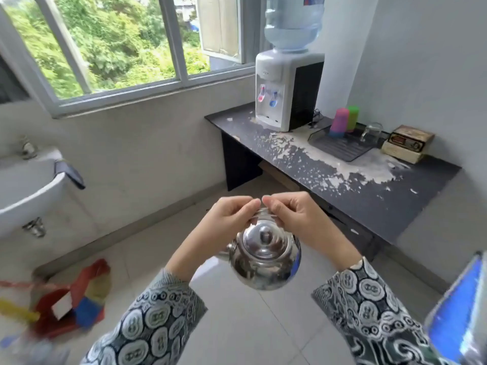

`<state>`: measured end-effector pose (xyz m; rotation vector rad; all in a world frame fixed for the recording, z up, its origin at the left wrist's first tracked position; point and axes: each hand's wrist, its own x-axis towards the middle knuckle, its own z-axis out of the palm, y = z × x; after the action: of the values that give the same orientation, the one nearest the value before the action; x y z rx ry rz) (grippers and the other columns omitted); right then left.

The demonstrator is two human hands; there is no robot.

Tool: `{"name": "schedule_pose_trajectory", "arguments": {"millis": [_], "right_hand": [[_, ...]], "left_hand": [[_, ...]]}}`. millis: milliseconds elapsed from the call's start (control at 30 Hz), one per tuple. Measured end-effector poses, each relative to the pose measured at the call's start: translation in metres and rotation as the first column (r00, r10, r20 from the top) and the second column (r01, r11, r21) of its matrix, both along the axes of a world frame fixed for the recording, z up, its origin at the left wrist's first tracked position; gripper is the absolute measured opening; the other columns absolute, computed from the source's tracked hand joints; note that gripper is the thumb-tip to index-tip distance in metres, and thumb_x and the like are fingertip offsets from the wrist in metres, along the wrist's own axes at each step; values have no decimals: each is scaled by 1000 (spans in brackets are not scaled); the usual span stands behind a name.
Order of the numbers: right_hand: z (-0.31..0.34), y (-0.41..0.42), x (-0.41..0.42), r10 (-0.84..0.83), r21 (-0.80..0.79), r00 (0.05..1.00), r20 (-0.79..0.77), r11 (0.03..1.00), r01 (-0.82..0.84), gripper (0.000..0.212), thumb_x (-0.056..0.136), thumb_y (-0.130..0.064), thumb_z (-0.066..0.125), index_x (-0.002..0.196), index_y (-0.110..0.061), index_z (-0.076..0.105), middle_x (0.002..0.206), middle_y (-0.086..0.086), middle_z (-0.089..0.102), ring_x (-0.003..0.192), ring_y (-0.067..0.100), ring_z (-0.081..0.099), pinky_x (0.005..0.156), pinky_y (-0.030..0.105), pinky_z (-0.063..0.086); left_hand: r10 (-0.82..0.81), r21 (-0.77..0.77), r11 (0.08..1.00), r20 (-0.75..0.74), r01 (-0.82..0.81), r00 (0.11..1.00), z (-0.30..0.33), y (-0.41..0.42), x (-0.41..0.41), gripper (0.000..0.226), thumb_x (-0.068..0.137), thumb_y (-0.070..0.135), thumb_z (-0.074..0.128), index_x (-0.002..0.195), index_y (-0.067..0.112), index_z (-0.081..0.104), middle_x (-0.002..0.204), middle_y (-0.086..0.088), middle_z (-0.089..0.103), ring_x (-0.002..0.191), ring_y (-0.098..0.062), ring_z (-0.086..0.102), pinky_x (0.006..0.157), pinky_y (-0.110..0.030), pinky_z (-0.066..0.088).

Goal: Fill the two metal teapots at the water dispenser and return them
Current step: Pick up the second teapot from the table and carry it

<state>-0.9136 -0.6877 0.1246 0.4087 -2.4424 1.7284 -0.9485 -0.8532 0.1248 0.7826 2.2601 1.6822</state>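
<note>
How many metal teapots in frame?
1. A single teapot hangs by its handle from both hands, left hand and right hand, above the floor short of the water dispenser. The second isn't visible; it may be out of frame.

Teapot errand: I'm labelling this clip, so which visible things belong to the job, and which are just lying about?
Job: metal teapot, held by left hand and right hand; water dispenser.

Lying about: pink cup, green cup, drying tray, glass, sink.

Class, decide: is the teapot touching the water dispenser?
Apart. The head view shows the teapot hanging from both hands over the floor, while the water dispenser stands on the far table, with open floor between them.
</note>
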Motion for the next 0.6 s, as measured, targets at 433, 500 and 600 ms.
{"name": "schedule_pose_trajectory", "arguments": {"millis": [433,500,600], "right_hand": [[-39,7,-255,-135,0,988,71,991,135,21,88,-25,57,81,-5,59,70,4,55,66,11,49,65,29,41],[-49,17,-300,-135,0,986,96,991,136,18,88,-23,58,82,-7,60,70,-1,56,67,7,51,65,24,42],[-63,35,-363,-137,-44,977,161,988,146,15,89,-22,57,82,-9,61,71,-2,59,68,5,53,65,22,43]], "left_hand": [[65,-167,983,-105,-82,992,-34,21,-284,40,93,33,48,60,11,46,52,9,39,52,-9,35,59,-33,33],[71,-215,972,-116,-94,991,-43,33,-330,40,94,32,47,63,6,47,53,6,40,51,-9,35,58,-32,32],[37,-296,953,-105,-67,994,-53,50,-395,40,94,34,45,68,4,50,57,1,45,55,-10,39,59,-30,34]]}}
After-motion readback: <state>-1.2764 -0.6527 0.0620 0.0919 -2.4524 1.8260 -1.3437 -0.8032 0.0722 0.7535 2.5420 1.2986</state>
